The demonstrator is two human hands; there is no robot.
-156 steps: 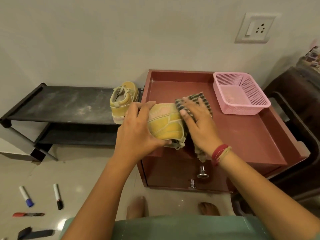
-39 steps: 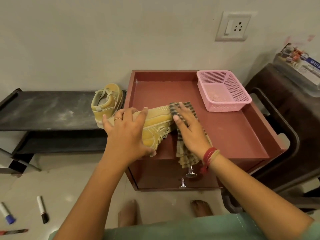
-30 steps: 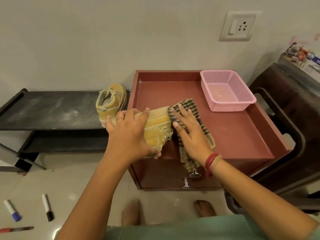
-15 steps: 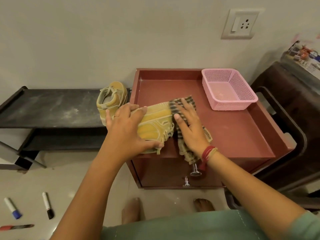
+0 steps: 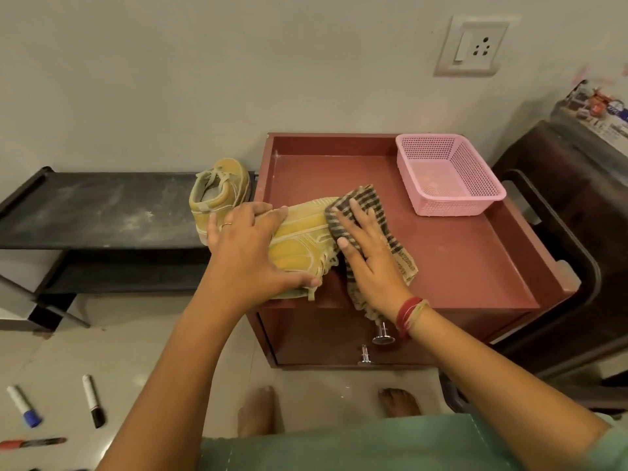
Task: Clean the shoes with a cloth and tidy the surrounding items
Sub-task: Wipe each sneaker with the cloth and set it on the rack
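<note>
"On the desk (image 5: 458, 260), what has changed?"

"Not much in the last second. It is the same red-brown, smooth top with a raised rim. I have turned the shoe (image 5: 299, 239) in my grip since a few seconds ago, and it now lies on its side at the desk's front left corner, toe towards the pink basket (image 5: 452, 207). The cloth (image 5: 399, 254) has come round onto the toe end."

"So you're still wiping?"

"I'd say so: same shoe, a fresh face of it. The other shoe (image 5: 217, 202) stands untouched on the dusty black rack (image 5: 102, 212), so I reckon I'm under halfway."

"How does it all feel?"

"The shoe is mustard yellow, soft-looking, with pale stitching and limp laces. The cloth is a thin, dark-striped weave, floppy enough that its tail hangs over the desk's front edge. The basket is stiff plastic mesh."

"And the hands?"

"My left hand (image 5: 248, 256) is curled over the shoe's heel end, thumb underneath, holding it down. My right hand (image 5: 372, 266) lies flat, fingers straight, pressing the cloth to the toe."

"Anything smaller?"

"Three markers (image 5: 91, 399) lie scattered on the floor, still to tidy."
</note>
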